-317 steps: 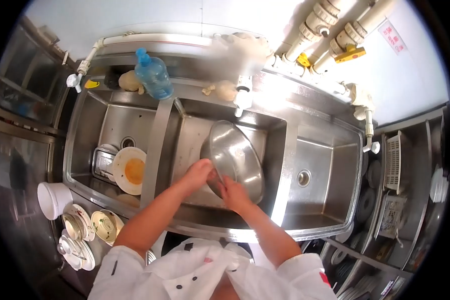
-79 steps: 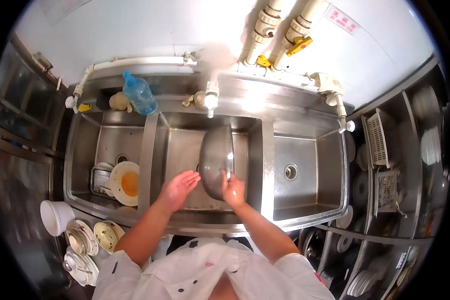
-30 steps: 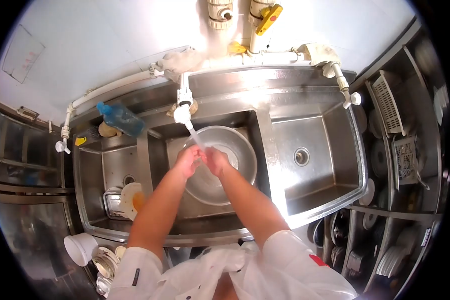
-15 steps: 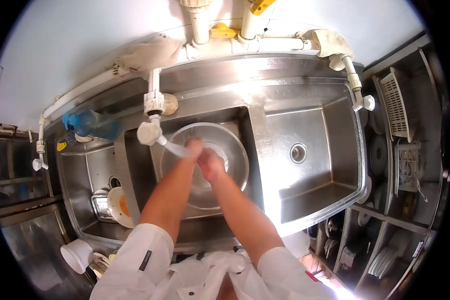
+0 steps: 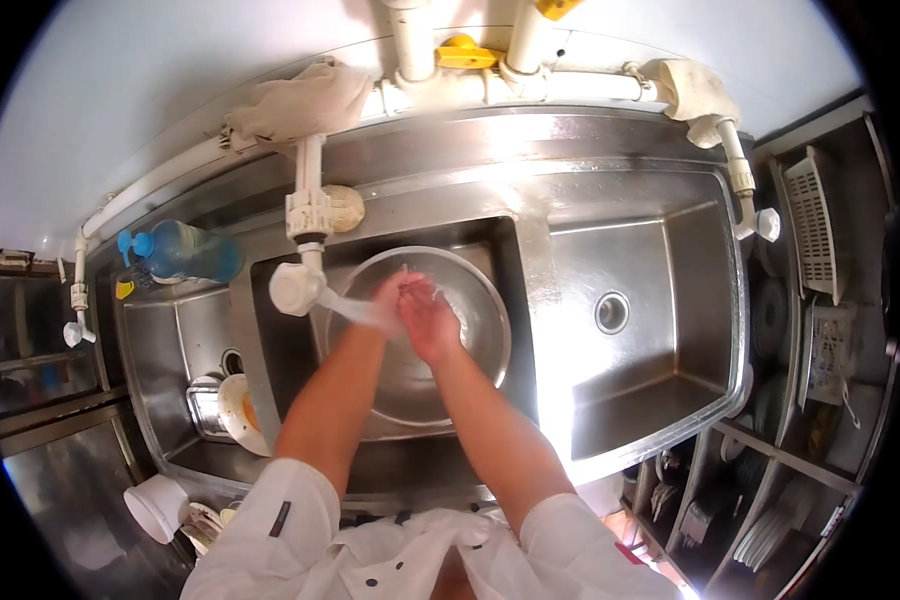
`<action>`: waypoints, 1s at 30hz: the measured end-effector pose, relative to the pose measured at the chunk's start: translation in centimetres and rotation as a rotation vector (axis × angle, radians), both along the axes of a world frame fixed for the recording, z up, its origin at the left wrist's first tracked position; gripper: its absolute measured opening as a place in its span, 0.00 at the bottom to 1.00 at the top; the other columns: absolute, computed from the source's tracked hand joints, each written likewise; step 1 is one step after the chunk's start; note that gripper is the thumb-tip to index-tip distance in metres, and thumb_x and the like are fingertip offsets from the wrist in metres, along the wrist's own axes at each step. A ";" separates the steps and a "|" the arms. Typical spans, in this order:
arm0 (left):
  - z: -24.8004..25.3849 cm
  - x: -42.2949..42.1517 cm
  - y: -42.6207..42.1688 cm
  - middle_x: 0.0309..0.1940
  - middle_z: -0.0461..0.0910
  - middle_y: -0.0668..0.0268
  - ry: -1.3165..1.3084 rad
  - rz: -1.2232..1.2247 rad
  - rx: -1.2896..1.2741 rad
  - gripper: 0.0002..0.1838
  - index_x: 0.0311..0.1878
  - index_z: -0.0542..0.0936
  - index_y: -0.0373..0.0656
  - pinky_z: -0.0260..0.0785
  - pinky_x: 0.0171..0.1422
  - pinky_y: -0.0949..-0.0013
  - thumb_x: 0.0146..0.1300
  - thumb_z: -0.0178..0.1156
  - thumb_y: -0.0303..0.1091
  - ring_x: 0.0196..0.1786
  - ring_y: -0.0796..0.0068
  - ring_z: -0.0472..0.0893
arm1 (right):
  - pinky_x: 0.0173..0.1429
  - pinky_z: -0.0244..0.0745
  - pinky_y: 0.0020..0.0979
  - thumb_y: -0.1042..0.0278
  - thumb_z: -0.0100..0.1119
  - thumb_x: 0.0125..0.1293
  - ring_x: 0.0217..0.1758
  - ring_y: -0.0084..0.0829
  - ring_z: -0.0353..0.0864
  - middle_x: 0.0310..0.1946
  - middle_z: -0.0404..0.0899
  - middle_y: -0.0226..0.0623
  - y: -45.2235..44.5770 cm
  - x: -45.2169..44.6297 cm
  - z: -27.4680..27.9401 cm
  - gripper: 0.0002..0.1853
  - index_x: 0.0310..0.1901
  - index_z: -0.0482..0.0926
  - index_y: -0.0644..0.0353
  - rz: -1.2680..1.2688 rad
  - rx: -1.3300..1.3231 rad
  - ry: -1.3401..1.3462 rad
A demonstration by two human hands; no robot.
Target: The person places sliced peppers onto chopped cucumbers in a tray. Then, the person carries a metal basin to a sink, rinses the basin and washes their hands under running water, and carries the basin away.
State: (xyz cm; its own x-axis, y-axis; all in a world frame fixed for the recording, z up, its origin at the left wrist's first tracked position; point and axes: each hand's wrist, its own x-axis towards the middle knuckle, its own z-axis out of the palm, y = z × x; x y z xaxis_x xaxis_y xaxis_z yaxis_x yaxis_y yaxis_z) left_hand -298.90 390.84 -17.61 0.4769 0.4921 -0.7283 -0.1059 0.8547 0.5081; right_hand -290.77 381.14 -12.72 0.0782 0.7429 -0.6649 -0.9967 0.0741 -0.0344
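My left hand (image 5: pixel 390 302) and my right hand (image 5: pixel 429 318) are together over a round metal basin (image 5: pixel 480 335) in the middle sink. A stream of water (image 5: pixel 348 306) from the white tap (image 5: pixel 296 288) runs onto my left hand and wrist. My right hand lies beside the left, palm partly turned up and fingers loosely extended, with nothing seen in it. Motion and water smear my left hand, and its fingers partly merge with those of the right. Water lies in the basin beneath them.
At the right is a sink bowl (image 5: pixel 660 270) with a drain. The left sink (image 5: pixel 160 340) holds a stained plate (image 5: pixel 234 410) and a metal container. Blue bottle (image 5: pixel 195 252) stands on the back ledge. Shelves with white baskets (image 5: pixel 812 225) and stacked plates (image 5: pixel 765 537) line the right.
My right hand has turned and opened from a more closed pose, its palm now showing beside the left hand. The view has shifted slightly. Water still runs.
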 end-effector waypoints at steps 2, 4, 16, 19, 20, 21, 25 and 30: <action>0.5 -2.0 -2.0 0.45 0.85 0.59 -0.225 0.287 -0.137 0.18 0.48 0.81 0.40 0.74 0.59 0.57 0.72 0.51 0.45 0.51 0.62 0.82 | 0.60 0.76 0.37 0.51 0.44 0.79 0.52 0.42 0.80 0.44 0.81 0.41 1.8 -2.3 -7.0 0.23 0.53 0.78 0.65 0.031 0.208 -0.065; -1.1 -5.1 -5.0 0.45 0.83 0.60 -0.250 0.372 -0.119 0.18 0.51 0.79 0.40 0.73 0.60 0.59 0.73 0.51 0.45 0.51 0.62 0.82 | 0.56 0.78 0.37 0.53 0.49 0.75 0.48 0.42 0.83 0.40 0.83 0.41 3.4 -3.3 -4.3 0.20 0.49 0.81 0.63 0.370 -0.132 -0.326; 17.4 -6.3 -8.9 0.51 0.80 0.62 -0.233 0.487 -0.353 0.20 0.57 0.75 0.41 0.71 0.63 0.60 0.75 0.49 0.48 0.55 0.64 0.79 | 0.52 0.80 0.44 0.44 0.61 0.58 0.48 0.48 0.86 0.42 0.86 0.47 7.6 -6.6 -10.5 0.24 0.42 0.85 0.58 1.302 -0.018 -1.913; 16.4 -6.3 -7.5 0.49 0.81 0.64 -0.233 0.493 -0.343 0.17 0.53 0.77 0.43 0.72 0.60 0.62 0.75 0.48 0.46 0.52 0.67 0.80 | 0.52 0.80 0.43 0.43 0.62 0.57 0.48 0.48 0.86 0.42 0.86 0.47 8.0 -6.2 -10.1 0.24 0.42 0.85 0.58 1.314 0.009 -1.960; 14.1 -6.3 -7.0 0.49 0.81 0.63 -0.254 0.496 -0.340 0.17 0.54 0.77 0.43 0.73 0.59 0.62 0.75 0.48 0.45 0.51 0.66 0.81 | 0.52 0.80 0.43 0.43 0.62 0.57 0.49 0.48 0.86 0.42 0.86 0.47 8.1 -6.0 -9.9 0.24 0.42 0.85 0.58 1.320 0.015 -1.973; 11.8 -6.4 -6.6 0.50 0.81 0.63 -0.273 0.499 -0.338 0.18 0.55 0.77 0.43 0.74 0.57 0.62 0.75 0.48 0.45 0.50 0.66 0.81 | 0.52 0.80 0.43 0.43 0.62 0.57 0.49 0.48 0.85 0.43 0.86 0.48 8.2 -5.8 -9.8 0.24 0.42 0.85 0.58 1.326 0.020 -1.986; 7.6 -6.1 -4.6 0.49 0.81 0.64 -0.164 0.492 -0.270 0.19 0.56 0.77 0.44 0.76 0.46 0.62 0.75 0.52 0.48 0.45 0.67 0.82 | 0.52 0.80 0.43 0.43 0.62 0.56 0.49 0.48 0.85 0.43 0.86 0.48 9.1 -5.2 -8.8 0.24 0.42 0.85 0.58 1.331 0.043 -2.030; 1.4 -4.2 -3.3 0.39 0.82 0.68 -0.117 0.568 -0.284 0.17 0.51 0.80 0.47 0.73 0.33 0.67 0.71 0.59 0.50 0.36 0.74 0.81 | 0.51 0.80 0.42 0.42 0.65 0.54 0.47 0.45 0.86 0.41 0.86 0.49 5.9 -5.6 -9.9 0.26 0.41 0.83 0.61 1.102 -0.163 -1.825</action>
State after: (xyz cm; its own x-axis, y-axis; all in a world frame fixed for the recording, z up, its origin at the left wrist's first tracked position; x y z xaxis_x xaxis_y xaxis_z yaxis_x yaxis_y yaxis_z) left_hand -303.12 387.56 -16.17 0.2828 0.4872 -0.8262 -0.6226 0.7485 0.2282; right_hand -296.40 387.04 -22.61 0.2285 0.8817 -0.4127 0.5292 -0.4684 -0.7075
